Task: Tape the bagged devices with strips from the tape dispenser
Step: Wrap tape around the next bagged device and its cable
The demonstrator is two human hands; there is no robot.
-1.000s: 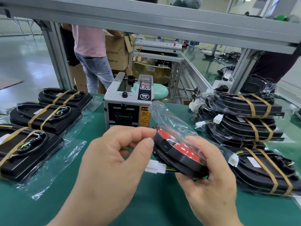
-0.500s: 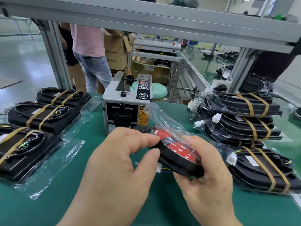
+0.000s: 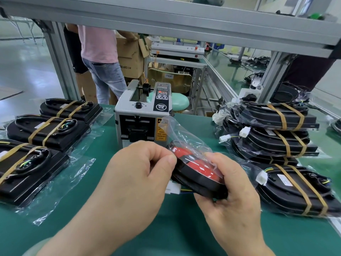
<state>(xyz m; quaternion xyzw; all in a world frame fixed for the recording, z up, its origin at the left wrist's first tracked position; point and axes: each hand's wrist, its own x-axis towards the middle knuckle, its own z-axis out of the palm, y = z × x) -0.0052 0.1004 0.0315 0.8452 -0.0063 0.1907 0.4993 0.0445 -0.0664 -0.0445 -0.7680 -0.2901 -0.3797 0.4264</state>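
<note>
**Inspector:** What did the two hands hold at that moment?

**Observer:** Both held one bagged device, a black round unit with a red face inside a clear plastic bag. The left hand had its fingers curled, and its thumb and forefinger pinched the bag at the left edge of the device. The right hand gripped the device from the right side, with the thumb on the upper rim and the other fingers curled under it.

**Inspector:** And where was the tape dispenser?

**Observer:** The tape dispenser stood on the green mat, just beyond the fingertips of the left hand, with its outlet turned toward the person. The loose end of the bag rose from the fingers and partly covered the yellow warning label.

**Inspector:** What lay around the hands?

**Observer:** A white connector on thin wires stuck out under the device, just below the left thumb. Well apart to the left of the left fingers, three taped devices lay in a row, each in its bag and bound with two tan strips. To the right of the right fingers there was a stack of more such devices, the nearest one just beside the right knuckles. Far beyond the dispenser, a person in a pink shirt stood beside a cardboard box.
</note>
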